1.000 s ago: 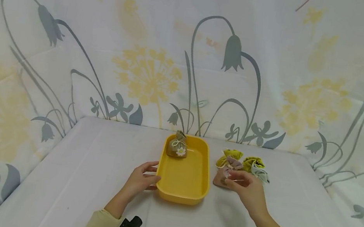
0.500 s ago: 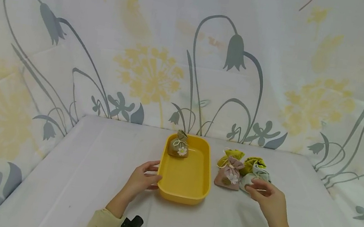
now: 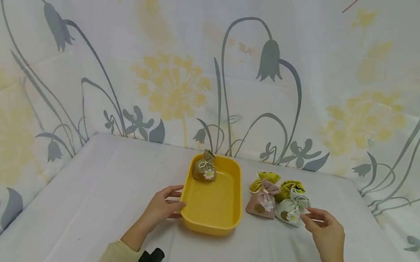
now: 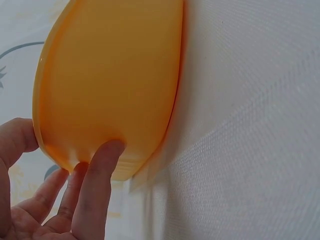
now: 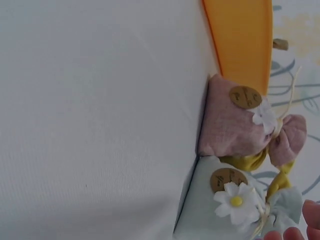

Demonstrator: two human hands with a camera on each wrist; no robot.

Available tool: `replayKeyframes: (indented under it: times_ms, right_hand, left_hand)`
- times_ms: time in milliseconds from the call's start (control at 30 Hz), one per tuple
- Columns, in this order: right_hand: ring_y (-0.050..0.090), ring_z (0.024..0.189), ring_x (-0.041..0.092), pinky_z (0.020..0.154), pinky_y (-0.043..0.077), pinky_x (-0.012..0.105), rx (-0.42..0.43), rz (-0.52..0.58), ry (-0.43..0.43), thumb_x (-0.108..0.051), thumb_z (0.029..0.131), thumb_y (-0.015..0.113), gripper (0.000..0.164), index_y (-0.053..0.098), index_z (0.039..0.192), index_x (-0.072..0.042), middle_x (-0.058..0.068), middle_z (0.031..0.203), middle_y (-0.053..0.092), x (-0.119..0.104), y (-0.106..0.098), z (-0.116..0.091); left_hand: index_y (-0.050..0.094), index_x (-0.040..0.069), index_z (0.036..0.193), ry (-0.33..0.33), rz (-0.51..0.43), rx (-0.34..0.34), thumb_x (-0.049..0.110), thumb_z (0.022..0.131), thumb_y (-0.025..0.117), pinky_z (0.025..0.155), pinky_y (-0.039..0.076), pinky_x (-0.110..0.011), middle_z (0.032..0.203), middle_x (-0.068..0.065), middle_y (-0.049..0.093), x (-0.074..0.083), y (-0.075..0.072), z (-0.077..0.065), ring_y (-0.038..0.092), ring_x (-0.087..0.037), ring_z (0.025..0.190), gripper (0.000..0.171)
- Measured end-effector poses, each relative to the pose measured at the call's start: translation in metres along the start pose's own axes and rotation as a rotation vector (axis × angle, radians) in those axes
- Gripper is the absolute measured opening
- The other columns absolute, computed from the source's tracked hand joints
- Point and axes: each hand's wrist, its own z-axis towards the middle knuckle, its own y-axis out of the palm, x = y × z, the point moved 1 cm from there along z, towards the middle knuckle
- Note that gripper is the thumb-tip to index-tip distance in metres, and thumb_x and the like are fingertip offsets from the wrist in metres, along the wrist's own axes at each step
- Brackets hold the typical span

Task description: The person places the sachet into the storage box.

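Note:
A yellow tray (image 3: 212, 201) stands mid-table. My left hand (image 3: 163, 203) holds its near left side, with the thumb at the rim and the other fingers against the outer wall (image 4: 110, 90). Inside, at the tray's back left corner, sits a brownish-green drawstring pouch (image 3: 205, 169) with a white flower. My right hand (image 3: 326, 236) is beside a pale green pouch (image 3: 290, 210), its fingertips close to the pouch's right side; contact is unclear. In the right wrist view only some fingertips (image 5: 292, 233) show, near that pouch's tied neck.
A pink pouch (image 3: 262, 203) stands left of the pale green one, right of the tray. Behind them are two olive-yellow pouches, one left (image 3: 269, 177) and one right (image 3: 290, 188), partly hidden. A flower-printed cloth (image 3: 176, 85) hangs behind the table.
My right hand has moved right, from the pink pouch across the pale green pouch to its right side, uncovering the fronts of both. My left hand stays at the tray.

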Motion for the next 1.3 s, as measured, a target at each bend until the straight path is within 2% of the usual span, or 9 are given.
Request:
replayKeyframes:
  times_ms: [67,133,367,567,767,1100,1300]
  right_hand:
    - [0.057,0.068,-0.008,0.057,0.050,0.015,0.015,-0.007,0.003,-0.019,0.083,0.071,0.035,0.063,0.111,0.002,-0.015,0.080,0.062,0.002,-0.002,0.003]
    - [0.055,0.067,-0.009,0.056,0.049,0.015,0.027,-0.034,0.002,-0.020,0.083,0.071,0.036,0.062,0.111,0.001,-0.014,0.080,0.060,0.004,-0.003,0.006]
    - [0.048,0.069,-0.009,0.054,0.047,0.014,0.029,-0.118,-0.009,-0.024,0.083,0.071,0.041,0.060,0.113,0.000,0.015,0.098,0.060,0.009,-0.002,0.020]
    - [0.050,0.075,-0.002,0.056,0.045,0.014,0.001,-0.138,-0.001,-0.022,0.082,0.072,0.046,0.058,0.119,0.002,0.022,0.107,0.058,0.013,0.004,0.031]
    - [0.053,0.081,0.006,0.058,0.046,0.015,-0.044,-0.155,0.036,-0.023,0.082,0.072,0.044,0.060,0.116,0.003,0.021,0.110,0.060,0.014,0.010,0.041]
    - [0.050,0.074,-0.009,0.062,0.046,0.016,-0.097,-0.090,0.029,-0.025,0.087,0.066,0.039,0.062,0.112,0.005,0.017,0.109,0.061,0.013,0.013,0.046]
    - [0.055,0.070,-0.010,0.064,0.052,0.015,-0.080,-0.019,0.029,-0.021,0.087,0.066,0.035,0.062,0.109,0.007,0.007,0.099,0.063,0.011,0.011,0.042]
  left_hand:
    - [0.045,0.001,0.135,-0.002,0.005,-0.001,0.006,0.085,0.064,0.070,0.056,-0.039,0.121,-0.023,0.050,-0.001,0.000,0.000,0.061,-0.029,0.097,0.053]
    - [0.045,0.002,0.135,-0.003,0.010,-0.002,0.006,0.085,0.064,0.070,0.056,-0.039,0.122,-0.022,0.050,-0.001,0.000,0.001,0.061,-0.029,0.097,0.053]
    - [0.047,0.005,0.134,-0.025,0.023,0.018,0.008,0.085,0.065,0.069,0.056,-0.038,0.120,-0.018,0.052,-0.001,0.001,0.005,0.061,-0.028,0.096,0.053]
    - [0.048,0.006,0.134,-0.034,0.024,0.024,0.007,0.085,0.065,0.069,0.057,-0.038,0.120,-0.018,0.053,-0.001,0.002,0.005,0.062,-0.027,0.095,0.052]
    - [0.047,0.005,0.134,-0.033,0.029,0.024,0.008,0.085,0.065,0.069,0.057,-0.038,0.120,-0.019,0.052,-0.001,0.001,0.004,0.062,-0.027,0.095,0.052]
    - [0.048,0.005,0.134,-0.027,0.016,0.020,0.007,0.085,0.065,0.069,0.057,-0.037,0.119,-0.017,0.053,-0.001,0.001,0.003,0.062,-0.027,0.095,0.052]
    - [0.048,0.006,0.134,-0.023,0.017,0.020,0.007,0.085,0.065,0.069,0.057,-0.038,0.119,-0.017,0.053,-0.002,0.001,0.004,0.062,-0.028,0.096,0.052]
